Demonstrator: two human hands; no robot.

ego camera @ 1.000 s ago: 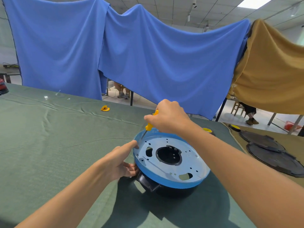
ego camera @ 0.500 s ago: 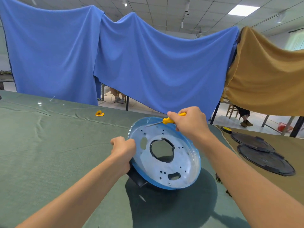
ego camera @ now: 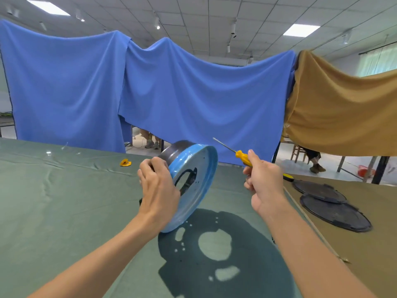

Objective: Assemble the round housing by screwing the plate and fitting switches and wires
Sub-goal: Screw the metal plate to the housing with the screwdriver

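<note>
Yellow piece [ego camera: 125, 163]: small, lying on the green table cloth [ego camera: 53, 211] at the far left, well apart from the hands.
Left hand [ego camera: 158, 190]: fingers curled over the housing's left edge and clamped on it.
Round housing [ego camera: 181, 162]: mid-scene and tipped steeply on edge, with the blue wall towards me and the dark back turned far left. I cannot tell whether its lower edge touches the cloth.
Plate [ego camera: 203, 177]: pale and dotted with small holes, sitting inside the blue rim and facing right, with a big opening in the middle.
Shadow [ego camera: 214, 265]: falls on the cloth just near of the housing.
Screwdriver [ego camera: 241, 157]: yellow handle, thin shaft slanting up and left. The tip is clear of the housing.
Right hand [ego camera: 265, 186]: fingers wrapped tight round the screwdriver handle, just right of the housing and not touching it.
Black discs [ego camera: 335, 211]: two flat ones, overlapping, on the tan-covered table at right.
Drapes: blue cloth [ego camera: 193, 93] hangs across the back, and tan cloth [ego camera: 343, 108] hangs at far right.
</note>
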